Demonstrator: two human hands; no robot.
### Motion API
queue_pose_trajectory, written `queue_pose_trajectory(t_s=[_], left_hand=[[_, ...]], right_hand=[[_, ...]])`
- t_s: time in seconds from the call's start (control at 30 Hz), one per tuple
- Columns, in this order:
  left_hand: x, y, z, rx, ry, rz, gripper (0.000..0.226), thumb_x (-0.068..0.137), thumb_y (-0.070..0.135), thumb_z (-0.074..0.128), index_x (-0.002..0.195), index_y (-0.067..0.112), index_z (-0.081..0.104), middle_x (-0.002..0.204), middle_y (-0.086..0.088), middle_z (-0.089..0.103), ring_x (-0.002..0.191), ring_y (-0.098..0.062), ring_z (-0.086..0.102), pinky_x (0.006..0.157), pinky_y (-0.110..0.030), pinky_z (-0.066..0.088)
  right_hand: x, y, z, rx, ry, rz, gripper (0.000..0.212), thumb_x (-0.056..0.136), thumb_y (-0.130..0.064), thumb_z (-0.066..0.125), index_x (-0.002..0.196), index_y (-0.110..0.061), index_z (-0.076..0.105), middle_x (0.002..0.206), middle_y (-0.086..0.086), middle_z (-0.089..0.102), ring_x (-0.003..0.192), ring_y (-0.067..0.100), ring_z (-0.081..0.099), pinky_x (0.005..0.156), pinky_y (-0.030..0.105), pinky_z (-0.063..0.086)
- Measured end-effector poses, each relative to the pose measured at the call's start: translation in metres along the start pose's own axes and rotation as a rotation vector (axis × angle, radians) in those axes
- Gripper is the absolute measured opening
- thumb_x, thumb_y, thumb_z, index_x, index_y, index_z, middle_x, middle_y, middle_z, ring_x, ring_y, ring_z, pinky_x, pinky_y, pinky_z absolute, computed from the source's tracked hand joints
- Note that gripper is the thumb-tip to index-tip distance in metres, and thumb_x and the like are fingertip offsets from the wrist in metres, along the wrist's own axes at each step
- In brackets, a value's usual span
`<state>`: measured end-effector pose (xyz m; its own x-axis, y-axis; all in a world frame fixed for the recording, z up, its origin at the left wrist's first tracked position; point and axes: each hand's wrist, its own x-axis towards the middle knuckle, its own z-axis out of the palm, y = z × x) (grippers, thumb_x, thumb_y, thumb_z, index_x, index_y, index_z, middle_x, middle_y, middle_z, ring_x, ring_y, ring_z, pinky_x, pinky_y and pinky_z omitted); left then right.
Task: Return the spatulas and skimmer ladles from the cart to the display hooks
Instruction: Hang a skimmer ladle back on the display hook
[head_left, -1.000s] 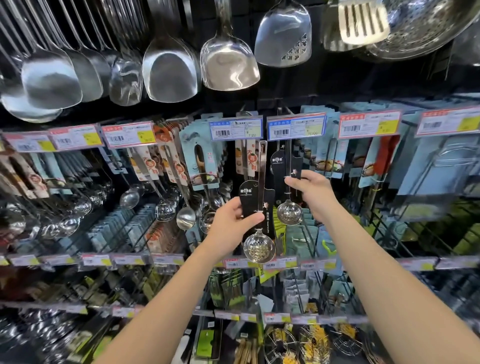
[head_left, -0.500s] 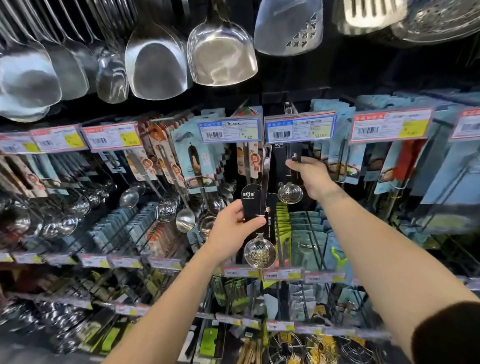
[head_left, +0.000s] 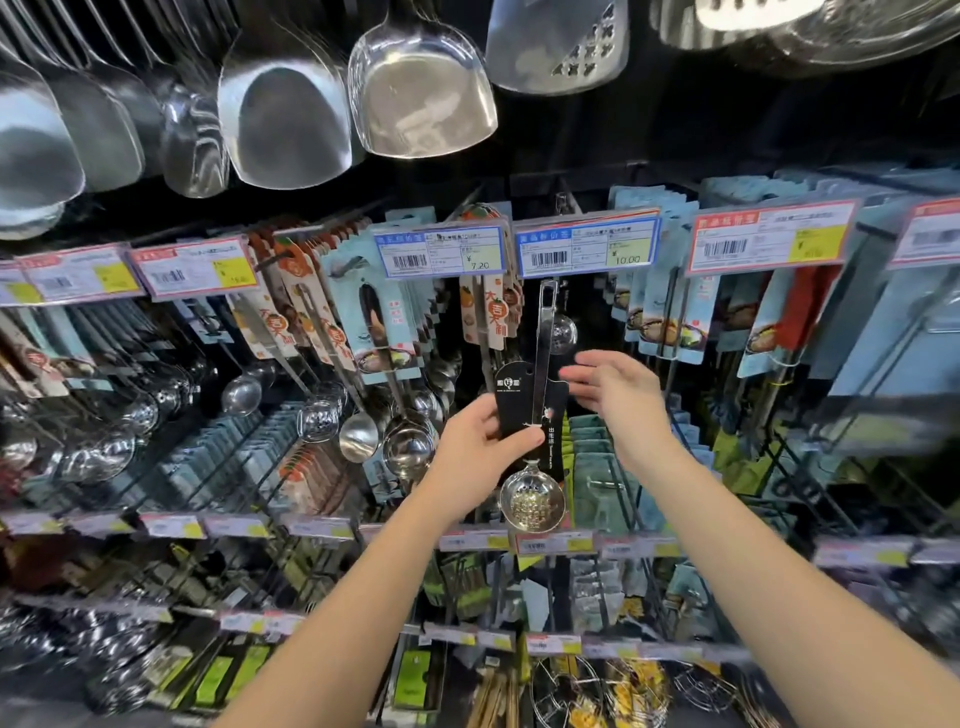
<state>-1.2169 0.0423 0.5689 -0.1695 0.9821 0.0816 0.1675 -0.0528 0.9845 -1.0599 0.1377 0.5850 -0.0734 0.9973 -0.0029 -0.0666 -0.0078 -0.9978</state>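
My left hand (head_left: 480, 447) grips a small steel skimmer ladle (head_left: 532, 499) by its black card sleeve (head_left: 519, 410). The ladle stands upright in front of the display, its perforated bowl at the bottom and its slotted handle end just under the blue 10.00 price tag (head_left: 587, 248). My right hand (head_left: 618, 392) hovers open just right of the handle, fingers spread, touching nothing. Behind the handle a second small skimmer ladle (head_left: 562, 335) hangs on the hook under that tag.
Large steel spatulas (head_left: 423, 98) hang in a row overhead. Carded ladles and spoons (head_left: 384, 322) fill the hooks to the left, blue-carded utensils (head_left: 670, 306) those to the right. Price-tag rails (head_left: 550, 543) and wire hooks with packaged goods run below.
My right hand has let go of the second skimmer, which now hangs on the hook, and has drawn back down, open. My left hand still holds the carded skimmer in about the same place.
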Motion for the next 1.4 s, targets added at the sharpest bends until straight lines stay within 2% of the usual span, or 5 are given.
queue_pose_trajectory(t_s=[0.3,0.53,0.73,1.03,1.4], left_hand=[[-0.006,0.010,0.013,0.013,-0.014,0.089,0.038,0.092,0.009,0.078,0.127,0.021,0.069,0.114,0.005,0.079,0.104,-0.009,0.075,0.086,-0.024,0.061],[-0.009,0.027,0.021,0.001,-0.016,0.146,0.037,0.092,0.006,0.078,0.122,0.026,0.069,0.111,0.007,0.079,0.100,-0.004,0.074,0.081,-0.018,0.058],[-0.007,0.033,0.025,-0.025,-0.002,0.139,0.038,0.092,0.006,0.078,0.123,0.025,0.069,0.113,0.001,0.080,0.102,-0.009,0.076,0.083,-0.021,0.060],[-0.010,0.028,0.028,-0.050,-0.024,0.119,0.037,0.092,0.006,0.078,0.124,0.023,0.068,0.110,0.000,0.081,0.102,-0.014,0.077,0.092,-0.034,0.063],[-0.007,0.033,0.031,-0.101,-0.013,0.140,0.034,0.094,0.006,0.075,0.118,0.029,0.067,0.109,-0.005,0.081,0.102,-0.020,0.078,0.089,-0.032,0.063]], right_hand=[[-0.051,-0.020,-0.018,-0.109,-0.190,-0.284,0.024,0.090,-0.012,0.077,0.107,-0.029,0.073,0.099,-0.007,0.079,0.086,-0.001,0.070,0.085,0.025,0.056],[-0.057,-0.028,-0.017,-0.047,-0.079,-0.354,0.031,0.088,-0.008,0.078,0.092,-0.039,0.076,0.092,-0.010,0.079,0.086,0.018,0.070,0.086,0.035,0.059],[-0.053,-0.029,-0.015,-0.034,-0.040,-0.354,0.023,0.088,-0.007,0.077,0.105,-0.022,0.079,0.101,0.000,0.080,0.095,0.027,0.070,0.091,0.041,0.060],[-0.059,-0.030,-0.017,-0.057,-0.032,-0.412,0.031,0.088,-0.008,0.077,0.095,-0.037,0.078,0.089,-0.012,0.078,0.077,0.008,0.056,0.077,0.023,0.053],[-0.054,-0.035,-0.014,0.033,-0.042,-0.376,0.030,0.089,-0.009,0.076,0.092,-0.039,0.080,0.088,-0.001,0.075,0.082,0.012,0.059,0.086,0.037,0.056]])
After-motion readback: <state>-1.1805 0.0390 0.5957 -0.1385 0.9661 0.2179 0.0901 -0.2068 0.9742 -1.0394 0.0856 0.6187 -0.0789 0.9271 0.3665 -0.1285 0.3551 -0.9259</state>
